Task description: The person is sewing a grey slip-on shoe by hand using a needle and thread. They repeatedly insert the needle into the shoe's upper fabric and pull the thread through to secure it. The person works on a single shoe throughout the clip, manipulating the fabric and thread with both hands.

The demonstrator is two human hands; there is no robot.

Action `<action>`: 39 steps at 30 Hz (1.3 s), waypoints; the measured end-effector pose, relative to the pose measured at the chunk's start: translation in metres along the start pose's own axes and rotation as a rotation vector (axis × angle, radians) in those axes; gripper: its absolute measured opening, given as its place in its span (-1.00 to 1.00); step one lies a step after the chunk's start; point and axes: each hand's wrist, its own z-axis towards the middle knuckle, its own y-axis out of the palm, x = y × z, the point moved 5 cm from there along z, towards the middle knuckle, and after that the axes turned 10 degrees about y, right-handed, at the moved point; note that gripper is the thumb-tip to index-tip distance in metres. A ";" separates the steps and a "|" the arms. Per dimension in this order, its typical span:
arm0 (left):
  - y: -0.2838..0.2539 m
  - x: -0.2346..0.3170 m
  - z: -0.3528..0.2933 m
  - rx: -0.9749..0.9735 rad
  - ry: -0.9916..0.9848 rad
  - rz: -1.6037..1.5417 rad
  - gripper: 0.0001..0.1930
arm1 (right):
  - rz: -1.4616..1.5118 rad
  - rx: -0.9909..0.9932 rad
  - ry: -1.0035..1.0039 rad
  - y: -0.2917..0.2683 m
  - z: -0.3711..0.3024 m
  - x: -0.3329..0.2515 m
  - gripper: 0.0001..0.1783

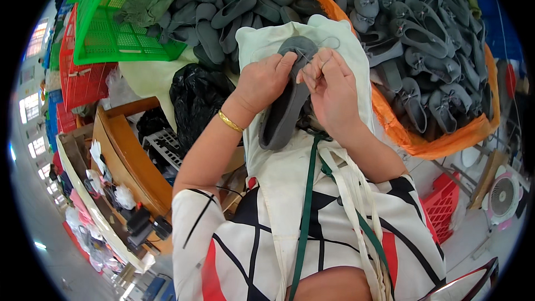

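A dark grey slip-on shoe (283, 112) lies over my lap with its toe pointing away from me and its opening facing up. My left hand (261, 82) is closed on the shoe's left side near the toe, thumb on top. Beside the toe, my right hand (335, 90) has its fingertips pinched together. A thin dark thread (336, 39) loops out above those fingertips. Whether they also hold a needle is hidden. Under the shoe is a pale cloth-covered cushion (253, 42), and a cream apron (287, 189) with green straps covers my front.
At the far right, an orange sack (409, 146) holds many grey shoes with bows. Plain grey shoes (234, 8) are heaped at the back beside a green crate (125, 44). A black plastic bag (195, 97) and a wooden drawer unit (131, 156) stand left; a fan (503, 195) stands right.
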 end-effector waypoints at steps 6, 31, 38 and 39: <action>-0.009 0.015 0.000 -0.172 0.157 -0.034 -0.63 | -0.126 -0.030 0.032 -0.001 -0.038 0.010 -0.72; 0.044 0.050 -0.061 -0.016 -0.027 -0.318 -0.84 | -0.089 0.054 0.177 -0.022 -0.075 0.033 -0.72; 0.042 0.059 -0.051 -0.080 -0.042 -0.361 -0.83 | -0.413 -0.052 0.074 -0.027 -0.074 0.020 -0.72; 0.035 0.062 -0.048 -0.108 -0.037 -0.362 -0.80 | -0.609 -0.003 -0.104 -0.028 -0.073 0.007 -0.75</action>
